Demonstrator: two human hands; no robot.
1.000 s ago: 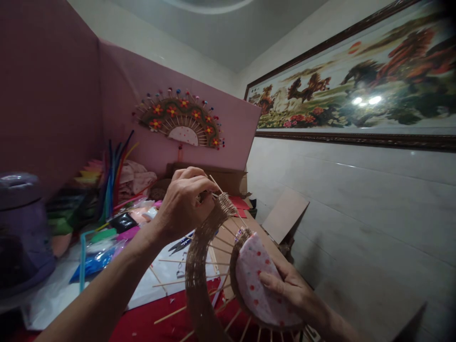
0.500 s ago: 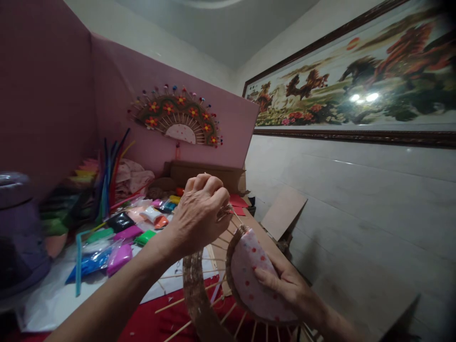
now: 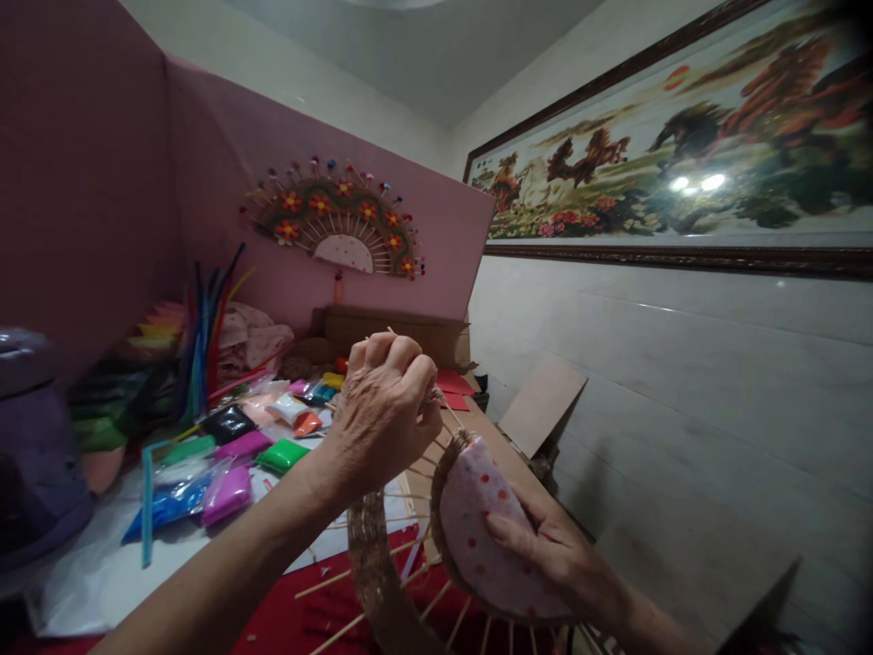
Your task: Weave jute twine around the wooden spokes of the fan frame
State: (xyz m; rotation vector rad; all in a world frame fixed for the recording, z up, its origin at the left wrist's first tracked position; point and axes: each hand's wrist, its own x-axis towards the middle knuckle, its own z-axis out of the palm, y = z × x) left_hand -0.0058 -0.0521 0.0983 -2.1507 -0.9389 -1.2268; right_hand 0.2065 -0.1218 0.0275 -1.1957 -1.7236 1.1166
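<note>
A handmade fan frame [image 3: 370,546] of thin wooden sticks, with a woven brown twine band, is held up in front of me. Its half-round centre [image 3: 470,518] is covered in white cloth with red dots and edged in twine. My right hand [image 3: 538,537] grips this centre, thumb on the dotted face and fingers behind. My left hand [image 3: 388,409] is closed at the far end of the twine band, knuckles up, around the band and stick ends. Its fingertips are hidden behind the hand.
On the table at left lie several bagged clay packs [image 3: 228,496], a blue bent straw [image 3: 147,509], pipe cleaners [image 3: 201,346] and a purple container [image 3: 41,446]. A finished flower-decorated fan [image 3: 341,218] hangs on the pink panel. Cardboard [image 3: 546,400] leans at the tiled wall.
Almost nothing differs. My left hand has shifted very slightly at the end of the band, and the whole view has moved a little. Both hands keep their grip.
</note>
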